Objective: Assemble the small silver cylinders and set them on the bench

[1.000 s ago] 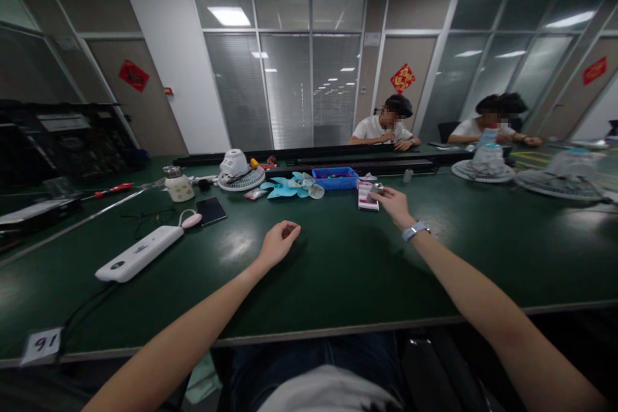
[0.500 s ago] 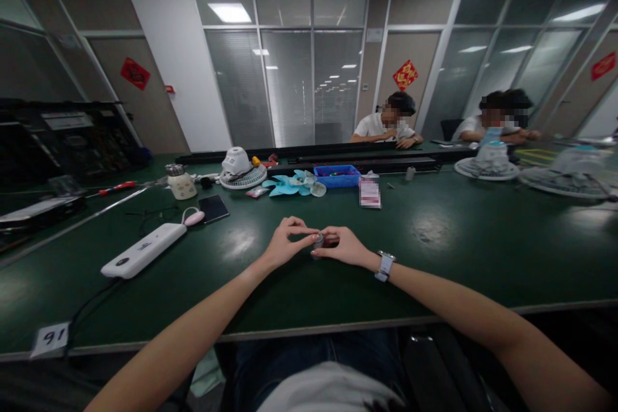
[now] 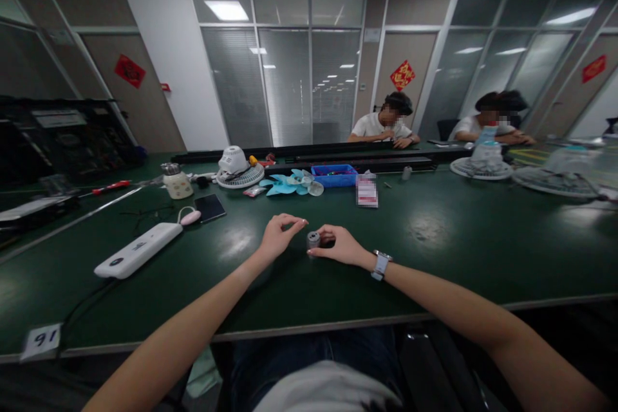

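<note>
Right hand (image 3: 344, 246) pinches a small grey metal cylinder (image 3: 313, 242) between thumb and fingers; cylinder is upright, at or just above the green table (image 3: 299, 299), in front of the person. Left hand (image 3: 277, 236) is just beside it, apart from it, thumb and forefinger pressed together at the tips; anything between them is too small to tell.

Containers: blue tray (image 3: 335, 181) beyond the hands, open top, small dark parts inside with red and green bits, too small to name. Cream bottle (image 3: 179, 186) at left, metal-coloured top on, contents hidden.

Light blue fan blades (image 3: 282, 185) lie left of the tray, white fan housing (image 3: 234, 165) farther left. Pink-and-white packet (image 3: 367, 193) near the tray's right end, print blurred. Dark phone (image 3: 210, 208) and white power strip (image 3: 140, 251) on the left side.
</note>
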`<move>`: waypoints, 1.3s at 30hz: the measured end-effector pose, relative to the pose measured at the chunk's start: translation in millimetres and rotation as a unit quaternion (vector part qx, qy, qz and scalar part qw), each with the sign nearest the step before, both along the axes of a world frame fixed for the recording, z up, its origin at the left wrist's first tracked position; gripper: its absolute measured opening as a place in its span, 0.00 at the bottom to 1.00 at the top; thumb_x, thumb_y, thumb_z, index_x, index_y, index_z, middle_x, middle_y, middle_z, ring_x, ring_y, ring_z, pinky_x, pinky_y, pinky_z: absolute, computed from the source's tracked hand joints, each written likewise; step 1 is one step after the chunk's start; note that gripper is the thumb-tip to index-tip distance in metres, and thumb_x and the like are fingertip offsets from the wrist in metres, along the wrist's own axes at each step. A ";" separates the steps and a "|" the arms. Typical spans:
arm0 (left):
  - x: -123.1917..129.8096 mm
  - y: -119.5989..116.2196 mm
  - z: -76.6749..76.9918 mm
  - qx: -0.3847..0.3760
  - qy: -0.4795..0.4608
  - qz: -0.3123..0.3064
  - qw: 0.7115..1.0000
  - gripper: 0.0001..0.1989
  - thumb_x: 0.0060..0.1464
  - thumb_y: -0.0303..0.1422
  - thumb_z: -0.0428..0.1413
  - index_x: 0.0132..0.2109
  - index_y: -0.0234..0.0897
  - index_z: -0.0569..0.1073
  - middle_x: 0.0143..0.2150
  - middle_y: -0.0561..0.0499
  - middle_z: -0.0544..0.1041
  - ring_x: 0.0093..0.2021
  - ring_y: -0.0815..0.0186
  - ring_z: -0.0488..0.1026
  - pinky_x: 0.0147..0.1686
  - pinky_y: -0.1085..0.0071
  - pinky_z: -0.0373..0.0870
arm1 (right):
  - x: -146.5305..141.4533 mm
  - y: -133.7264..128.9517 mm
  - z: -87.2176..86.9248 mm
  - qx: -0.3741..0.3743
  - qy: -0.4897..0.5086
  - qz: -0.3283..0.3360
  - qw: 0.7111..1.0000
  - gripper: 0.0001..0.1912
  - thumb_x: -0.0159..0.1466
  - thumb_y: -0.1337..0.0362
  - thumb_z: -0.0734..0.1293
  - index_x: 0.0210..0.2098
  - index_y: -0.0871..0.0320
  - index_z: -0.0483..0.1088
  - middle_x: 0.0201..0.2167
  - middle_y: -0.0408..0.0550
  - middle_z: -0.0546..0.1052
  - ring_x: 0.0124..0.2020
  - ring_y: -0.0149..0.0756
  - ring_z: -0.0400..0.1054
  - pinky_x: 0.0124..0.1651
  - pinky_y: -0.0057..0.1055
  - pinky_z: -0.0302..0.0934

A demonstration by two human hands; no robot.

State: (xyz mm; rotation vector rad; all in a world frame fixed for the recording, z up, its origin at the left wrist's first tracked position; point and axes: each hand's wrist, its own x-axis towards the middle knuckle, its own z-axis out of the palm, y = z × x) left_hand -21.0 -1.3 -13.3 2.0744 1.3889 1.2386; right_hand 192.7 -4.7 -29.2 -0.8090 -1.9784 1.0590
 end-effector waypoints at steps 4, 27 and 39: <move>-15.9 10.1 -12.4 -0.053 0.022 -0.005 0.998 0.13 0.52 0.43 0.59 0.37 0.42 0.83 0.37 0.47 0.82 0.40 0.57 0.76 0.43 0.64 0.68 | 1.0 -0.9 2.2 0.001 -0.005 0.002 1.000 0.25 0.49 0.52 0.77 0.40 0.59 0.72 0.40 0.49 0.80 0.41 0.40 0.76 0.50 0.41 0.69; -16.4 18.0 -25.9 -0.107 -0.026 0.098 0.989 0.15 0.57 0.37 0.54 0.49 0.37 0.74 0.32 0.51 0.79 0.33 0.63 0.75 0.33 0.70 0.67 | 220.8 136.8 -10.9 0.078 -0.131 -0.614 0.774 0.22 0.50 0.51 0.74 0.39 0.59 0.75 0.37 0.57 0.81 0.41 0.50 0.76 0.43 0.41 0.68; -19.5 23.4 -29.7 -0.092 -0.057 0.107 0.988 0.18 0.56 0.32 0.46 0.51 0.38 0.73 0.34 0.51 0.79 0.33 0.64 0.75 0.35 0.70 0.68 | 153.4 105.6 11.3 0.275 -0.164 -0.558 0.766 0.35 0.60 0.55 0.68 0.63 0.61 0.58 0.64 0.64 0.62 0.65 0.53 0.55 0.64 0.54 0.46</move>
